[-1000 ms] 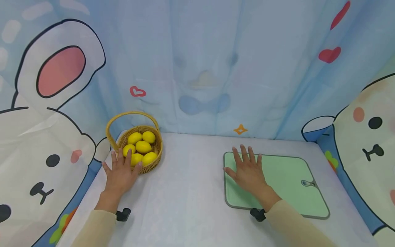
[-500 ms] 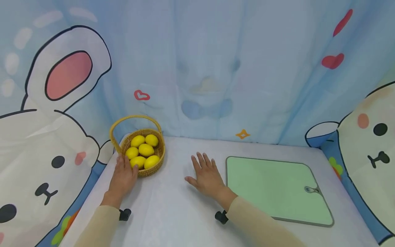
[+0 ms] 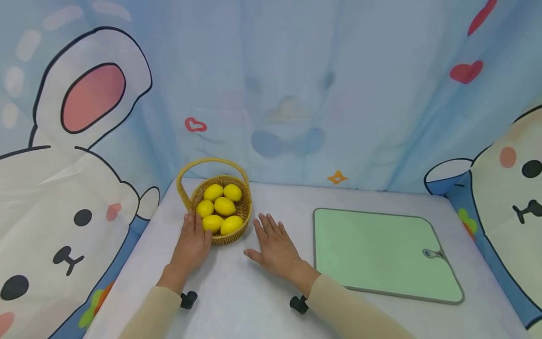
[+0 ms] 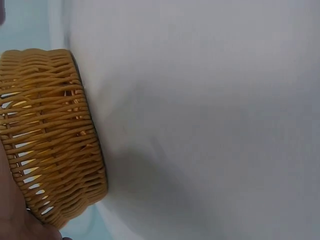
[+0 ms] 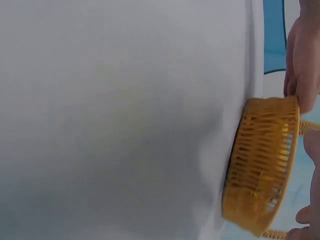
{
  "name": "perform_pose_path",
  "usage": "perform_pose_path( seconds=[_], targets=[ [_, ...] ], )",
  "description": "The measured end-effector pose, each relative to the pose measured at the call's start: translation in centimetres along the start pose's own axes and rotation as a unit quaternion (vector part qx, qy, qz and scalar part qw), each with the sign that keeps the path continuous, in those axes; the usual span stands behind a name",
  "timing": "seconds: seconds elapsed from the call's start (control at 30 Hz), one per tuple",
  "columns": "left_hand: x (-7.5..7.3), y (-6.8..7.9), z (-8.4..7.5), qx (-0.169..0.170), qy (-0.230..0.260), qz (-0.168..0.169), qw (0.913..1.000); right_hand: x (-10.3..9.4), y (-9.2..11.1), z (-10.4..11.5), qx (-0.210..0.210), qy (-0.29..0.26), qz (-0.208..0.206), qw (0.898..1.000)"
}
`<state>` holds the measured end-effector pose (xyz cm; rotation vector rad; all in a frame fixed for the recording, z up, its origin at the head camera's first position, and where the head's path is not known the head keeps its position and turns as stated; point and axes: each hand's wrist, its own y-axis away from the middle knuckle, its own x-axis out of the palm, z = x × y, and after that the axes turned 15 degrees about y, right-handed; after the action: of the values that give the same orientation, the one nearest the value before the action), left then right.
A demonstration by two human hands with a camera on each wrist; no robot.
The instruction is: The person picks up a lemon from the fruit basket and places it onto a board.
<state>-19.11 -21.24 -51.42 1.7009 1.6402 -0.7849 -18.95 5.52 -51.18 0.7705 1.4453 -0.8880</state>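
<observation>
A yellow-brown wicker basket [image 3: 228, 238] with a tall arched handle stands on the white cloth, left of centre, near the back. Several yellow lemons [image 3: 224, 206] lie inside it. My left hand [image 3: 190, 249] rests against the basket's left front side, its fingers straight along the wall and the thumb at the front rim. On the basket's right, my right hand [image 3: 277, 254] stretches its fingers beside the wall; whether they touch it I cannot tell. Both wrist views show the woven wall side-on, with the left hand [image 5: 304, 65] at the rim in the right wrist view.
A pale green board [image 3: 381, 254] with a grey edge and a hanging hole lies flat on the right of the white-covered table [image 3: 250, 310]. Behind, a blue printed curtain [image 3: 292, 84] drops to the table's back edge.
The basket has shifted right with my left hand against it. My right hand has come left from over the green board to the basket's right side.
</observation>
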Motion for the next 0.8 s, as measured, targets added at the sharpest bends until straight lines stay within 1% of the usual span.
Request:
perform_pose_path(
  seconds=[0.1,0.23,0.33,0.47,0.6,0.7,0.8],
  targets=[
    [1.1,0.6,-1.3,0.023,-0.004,-0.001,0.9997,-0.1,0.8,0.3,-0.009,-0.006,-0.019,1.000],
    [2.7,1.5,-3.0,0.057,-0.014,-0.004,0.9983,0.1,2.5,0.6,-0.015,-0.012,-0.037,0.999],
    [3.8,2.1,-4.2,0.079,-0.023,-0.007,0.9966,0.3,3.8,0.3,-0.007,-0.008,-0.046,0.999],
    [4.9,3.0,-5.5,0.098,-0.026,-0.008,0.9948,0.7,5.4,-0.4,0.020,-0.004,-0.050,0.999],
    [5.8,3.8,-6.4,0.111,-0.034,-0.004,0.9933,1.0,6.9,-1.0,0.041,0.000,-0.058,0.997],
    [6.1,4.4,-6.9,0.122,-0.032,0.001,0.9920,1.1,8.0,-1.4,0.042,0.011,-0.071,0.996],
    [6.1,5.0,-7.2,0.132,-0.031,0.012,0.9907,1.3,9.0,-1.7,0.040,0.026,-0.082,0.995]
  ],
)
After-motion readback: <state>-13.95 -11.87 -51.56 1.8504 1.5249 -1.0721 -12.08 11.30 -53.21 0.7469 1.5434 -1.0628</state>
